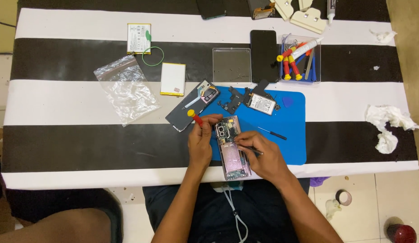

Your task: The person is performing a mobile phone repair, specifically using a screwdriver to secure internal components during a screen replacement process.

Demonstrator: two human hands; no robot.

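Left hand pinches red screwdriver, touching phone left edge. We see phone open on worktop, at mat edge, long axis toward us, between both hands. Right hand grip pressed on thin tool, tip on phone; both hands equally near.

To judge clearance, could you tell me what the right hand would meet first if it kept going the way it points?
The right hand points up-left; it would probably first meet the opened phone, already at its fingertips.
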